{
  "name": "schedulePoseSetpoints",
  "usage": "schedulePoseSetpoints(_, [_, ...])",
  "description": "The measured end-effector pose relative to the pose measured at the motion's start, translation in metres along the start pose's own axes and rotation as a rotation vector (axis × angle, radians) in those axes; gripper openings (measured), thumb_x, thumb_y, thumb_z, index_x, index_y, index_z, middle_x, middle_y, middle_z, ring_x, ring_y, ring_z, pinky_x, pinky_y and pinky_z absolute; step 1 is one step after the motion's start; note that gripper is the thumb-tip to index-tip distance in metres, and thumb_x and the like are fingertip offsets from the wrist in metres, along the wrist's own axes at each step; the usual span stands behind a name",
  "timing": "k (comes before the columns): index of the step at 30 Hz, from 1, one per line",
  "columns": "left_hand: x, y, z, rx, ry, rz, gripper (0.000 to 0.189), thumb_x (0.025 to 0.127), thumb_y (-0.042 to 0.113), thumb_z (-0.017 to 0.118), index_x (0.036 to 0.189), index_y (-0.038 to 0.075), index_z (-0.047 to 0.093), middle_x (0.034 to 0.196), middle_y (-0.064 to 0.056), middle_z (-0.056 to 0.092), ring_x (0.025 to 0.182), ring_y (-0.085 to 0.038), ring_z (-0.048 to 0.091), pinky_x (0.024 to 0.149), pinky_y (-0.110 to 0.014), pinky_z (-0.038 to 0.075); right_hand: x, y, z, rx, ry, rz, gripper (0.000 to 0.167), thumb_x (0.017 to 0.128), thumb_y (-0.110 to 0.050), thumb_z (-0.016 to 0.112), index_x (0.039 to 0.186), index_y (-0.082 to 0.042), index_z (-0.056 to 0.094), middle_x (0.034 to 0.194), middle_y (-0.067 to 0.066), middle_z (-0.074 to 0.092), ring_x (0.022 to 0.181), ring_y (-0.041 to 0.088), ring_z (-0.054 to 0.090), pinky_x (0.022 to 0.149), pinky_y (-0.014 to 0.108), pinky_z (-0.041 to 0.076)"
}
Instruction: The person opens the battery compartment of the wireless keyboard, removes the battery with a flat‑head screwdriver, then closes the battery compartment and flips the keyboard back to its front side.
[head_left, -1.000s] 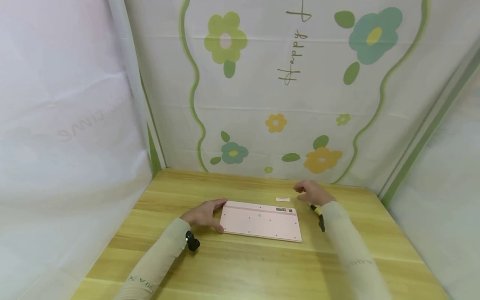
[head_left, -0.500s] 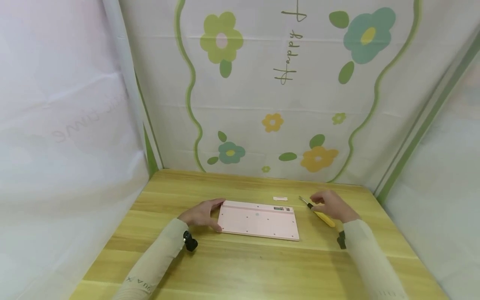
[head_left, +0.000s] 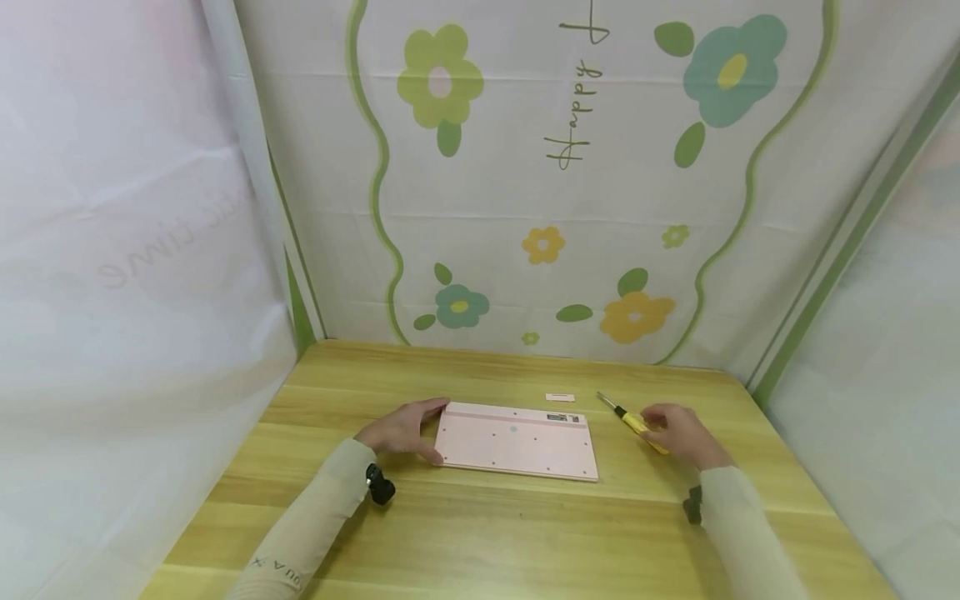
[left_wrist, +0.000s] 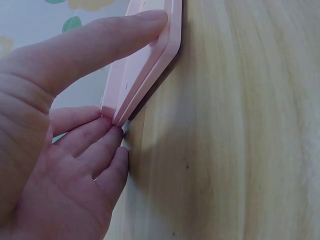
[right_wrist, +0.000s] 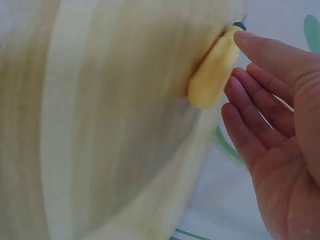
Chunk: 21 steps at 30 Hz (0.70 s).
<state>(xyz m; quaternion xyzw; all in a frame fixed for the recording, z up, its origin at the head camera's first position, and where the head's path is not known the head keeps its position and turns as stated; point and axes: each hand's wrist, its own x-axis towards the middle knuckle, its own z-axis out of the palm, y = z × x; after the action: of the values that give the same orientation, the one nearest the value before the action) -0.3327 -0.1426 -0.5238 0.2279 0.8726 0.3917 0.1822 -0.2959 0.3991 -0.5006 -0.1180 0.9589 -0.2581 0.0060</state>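
A thin pink keyboard (head_left: 517,446) lies on the wooden table, underside up, with several small screw holes and a printed label. My left hand (head_left: 405,429) holds its left end, thumb at the near corner and fingertips at the far corner. In the left wrist view the thumb presses along the edge of the keyboard (left_wrist: 145,65). To the right lies a screwdriver (head_left: 633,422) with a yellow handle, its metal tip pointing away to the left. Over that handle is my right hand (head_left: 682,433), thumb and fingers loosely spread. The right wrist view shows the thumb tip overlapping the yellow handle (right_wrist: 212,75).
Beyond the keyboard lies a small pale pink cover piece (head_left: 560,397). White flower-printed cloth (head_left: 480,192) hangs behind the table's back edge, and cloth sides stand left and right. Wooden tabletop (head_left: 480,542) stretches in front of the keyboard.
My right hand has moved right and toward me, off the screwdriver's shaft to its yellow handle. The left hand stays on the keyboard, and the view has shifted slightly.
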Motion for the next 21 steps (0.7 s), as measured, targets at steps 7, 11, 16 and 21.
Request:
schedulePoseSetpoints(7, [0.0,-0.002,0.001,0.006,0.005,-0.008,0.117,0.07,0.031,0.1,0.165,0.011,0.035,0.173,-0.011,0.035,0.16,-0.035,0.033,0.131,-0.053,0.03,0.004,0.003,0.009,-0.014,0.003,0.022,0.037,0.093,-0.014,0.081,0.118,0.011,0.07,0.108,0.023,0.077,0.096,0.031,0.073,0.082,0.046,0.063])
schedulePoseSetpoints(11, [-0.001,-0.002,0.001,0.013,0.006,-0.008,0.118,0.069,0.033,0.101,0.165,0.011,0.035,0.173,-0.01,0.035,0.161,-0.034,0.032,0.132,-0.053,0.029,0.009,0.002,0.012,-0.024,0.001,0.033,0.036,0.093,-0.015,0.081,0.115,0.011,0.072,0.103,0.019,0.078,0.09,0.025,0.072,0.078,0.042,0.062])
schedulePoseSetpoints(16, [-0.001,0.0,0.002,0.016,-0.002,0.002,0.117,0.07,0.033,0.1,0.165,0.011,0.035,0.173,-0.01,0.035,0.161,-0.034,0.032,0.132,-0.053,0.029,0.013,0.003,0.014,-0.068,0.019,0.039,0.036,0.091,-0.019,0.083,0.111,0.009,0.075,0.103,0.02,0.078,0.09,0.026,0.071,0.079,0.045,0.061])
schedulePoseSetpoints(21, [-0.002,0.003,0.0,0.007,0.001,0.003,0.115,0.072,0.03,0.1,0.165,0.01,0.035,0.173,-0.012,0.034,0.161,-0.036,0.032,0.132,-0.054,0.028,0.018,0.007,0.016,-0.073,0.022,0.044,0.032,0.091,-0.022,0.084,0.107,0.005,0.079,0.102,0.018,0.078,0.087,0.023,0.069,0.075,0.04,0.06])
